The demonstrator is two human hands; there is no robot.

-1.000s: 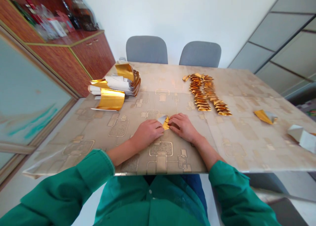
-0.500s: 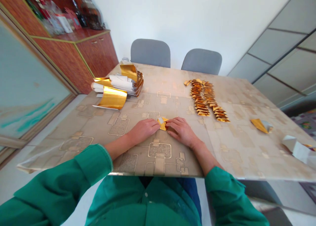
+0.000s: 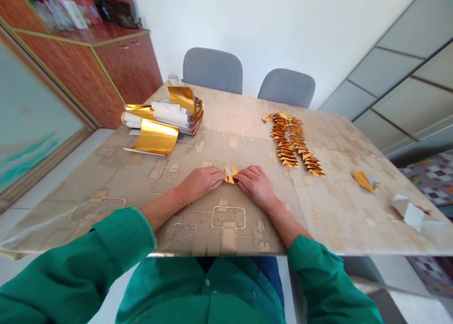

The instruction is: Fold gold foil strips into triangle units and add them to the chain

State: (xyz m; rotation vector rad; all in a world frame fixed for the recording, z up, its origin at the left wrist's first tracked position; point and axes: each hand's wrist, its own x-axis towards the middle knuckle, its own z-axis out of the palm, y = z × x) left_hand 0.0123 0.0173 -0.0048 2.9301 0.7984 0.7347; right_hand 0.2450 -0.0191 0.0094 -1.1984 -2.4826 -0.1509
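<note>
On a patterned table (image 3: pixel 339 225), the left hand (image 3: pixel 200 183) and right hand (image 3: pixel 255 186) grip a small folded gold paper (image 3: pixel 230 175) between their fingertips, near the table's front edge, two rows of folded gold pieces (image 3: pixel 290 142) just beyond, a gold-and-white paper stack (image 3: pixel 170 114) farther left

The hands (image 3: pixel 255 186) could pass over the patterned tabletop (image 3: pixel 230 149) between the foil stack (image 3: pixel 173 119) and the folded gold row (image 3: pixel 288 140)

This looks like a room in a home where people eat, with a brown wood cupboard (image 3: pixel 123 69) and jars (image 3: pixel 120 15) on top at the upper left, two gray chairs (image 3: pixel 212 70) at the far side of the big surface (image 3: pixel 106 220), and a bright rug (image 3: pixel 432 182) on the floor at the right.
</note>
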